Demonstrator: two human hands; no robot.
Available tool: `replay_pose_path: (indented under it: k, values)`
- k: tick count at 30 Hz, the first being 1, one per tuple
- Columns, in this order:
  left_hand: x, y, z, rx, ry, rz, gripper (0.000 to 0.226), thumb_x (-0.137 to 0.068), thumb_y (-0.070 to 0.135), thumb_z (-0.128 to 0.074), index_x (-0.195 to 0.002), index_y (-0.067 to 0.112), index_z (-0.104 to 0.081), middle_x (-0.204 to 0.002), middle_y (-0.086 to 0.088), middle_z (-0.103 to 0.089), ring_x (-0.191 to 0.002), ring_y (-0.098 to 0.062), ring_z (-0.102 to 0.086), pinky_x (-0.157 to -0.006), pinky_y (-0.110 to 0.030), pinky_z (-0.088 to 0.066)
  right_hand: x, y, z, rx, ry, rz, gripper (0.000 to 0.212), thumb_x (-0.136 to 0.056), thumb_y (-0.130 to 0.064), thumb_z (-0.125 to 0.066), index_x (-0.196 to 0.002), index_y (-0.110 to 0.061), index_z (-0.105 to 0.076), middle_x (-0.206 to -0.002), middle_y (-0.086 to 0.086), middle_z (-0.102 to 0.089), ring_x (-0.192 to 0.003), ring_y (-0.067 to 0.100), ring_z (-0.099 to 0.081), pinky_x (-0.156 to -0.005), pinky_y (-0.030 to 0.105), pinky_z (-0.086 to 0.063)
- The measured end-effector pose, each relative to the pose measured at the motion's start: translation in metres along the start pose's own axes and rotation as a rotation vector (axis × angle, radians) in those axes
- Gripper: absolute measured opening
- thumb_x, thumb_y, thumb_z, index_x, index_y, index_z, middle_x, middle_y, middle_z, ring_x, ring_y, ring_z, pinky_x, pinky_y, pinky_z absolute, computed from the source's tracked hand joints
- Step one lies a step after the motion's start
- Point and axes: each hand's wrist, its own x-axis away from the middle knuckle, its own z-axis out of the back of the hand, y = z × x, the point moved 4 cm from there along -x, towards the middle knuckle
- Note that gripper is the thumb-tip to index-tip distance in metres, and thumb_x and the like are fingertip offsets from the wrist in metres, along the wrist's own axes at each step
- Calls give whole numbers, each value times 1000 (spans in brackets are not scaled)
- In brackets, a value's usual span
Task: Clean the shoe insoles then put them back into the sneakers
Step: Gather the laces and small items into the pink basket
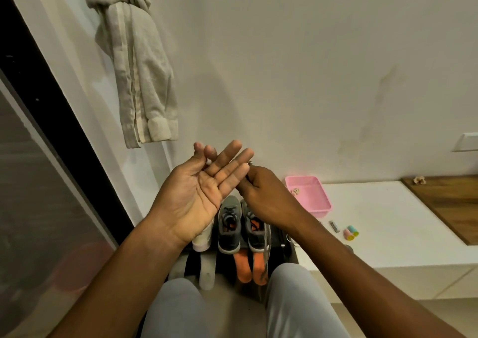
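The left hand (204, 190) lies flat, palm up, fingers straight, holding nothing. Just beside its fingertips, the right hand (261, 195) pinches a small item (249, 162) I cannot identify. Beneath both hands stand the grey sneakers (229, 223), with the orange insoles (243, 265) at their heels.

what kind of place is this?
Likely a home, a shoe corner beside a glass door: knotted curtain hanging at left, grey sneakers lined up below, pink tray on a low white cabinet.
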Motion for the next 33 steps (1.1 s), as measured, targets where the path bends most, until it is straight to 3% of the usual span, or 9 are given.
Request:
replay_pose_path:
  k: [3,9,13,18,21,23,25,28,33]
  values:
    - [1,2,-1,16,9,-14,50,-110,28,-29,-70,16,-57,-110,-17,-74,-112,-35,-70,-91,-41,-58,2,-2,1,-5,-6,2,39,-108,-33,-45,-69,-33,-50,-52,-19,-53,-48,-1,-46,-49,11,-34]
    - [-8,15,12,62,80,-212,52,-111,27,-24,-68,19,-51,-123,-19,-70,-117,-34,-67,-100,-43,-55,6,-16,-7,120,-102,66,32,-108,-35,-43,-90,-23,-66,-71,-11,-58,-63,1,-54,-58,14,-38]
    - [-11,14,26,-77,181,-349,42,-112,28,-26,-75,16,-43,-119,-21,-71,-115,-32,-69,-105,-43,-50,7,-24,-11,348,-177,115,33,-108,-37,-42,-91,-20,-64,-74,-6,-60,-68,10,-58,-65,30,-47]
    - [-15,2,36,-726,235,-455,44,-111,32,-27,-76,11,-43,-110,-9,-76,-110,-19,-71,-101,-33,-53,9,-32,2,525,-225,170,29,-106,-43,-44,-83,-27,-53,-72,-7,-56,-66,12,-55,-66,36,-50]
    - [-14,-12,44,-1160,285,-387,38,-108,37,-38,-85,17,-60,-93,13,-76,-89,3,-69,-76,-11,-49,6,-36,16,594,-186,216,31,-104,-47,-47,-87,-24,-61,-75,-5,-62,-68,14,-58,-66,36,-51]
    - [-13,-17,46,-1322,271,-372,31,-108,34,-42,-95,23,-68,-90,10,-74,-84,3,-68,-71,-11,-48,5,-36,25,630,-150,237,36,-102,-51,-49,-97,-21,-68,-80,-2,-67,-71,17,-61,-66,36,-52]
    - [-14,-26,45,-1220,200,-278,33,-109,29,-41,-97,22,-70,-87,3,-78,-83,-8,-74,-76,-24,-55,3,-35,35,669,-110,271,38,-100,-55,-50,-95,-23,-69,-76,-4,-66,-70,17,-60,-61,34,-47]
    - [-13,-37,36,-910,75,-90,43,-110,28,-33,-91,6,-66,-84,-12,-78,-71,-26,-75,-63,-26,-56,-1,-28,47,679,-62,271,40,-97,-58,-51,-100,-25,-72,-74,-7,-64,-67,12,-53,-59,30,-38]
    - [-5,-36,26,-658,-116,151,44,-105,36,-30,-81,5,-51,-77,-21,-70,-55,-26,-65,-50,-25,-51,-8,-8,48,470,-32,283,46,-92,-66,-51,-98,-27,-74,-86,-7,-73,-73,14,-64,-65,38,-52]
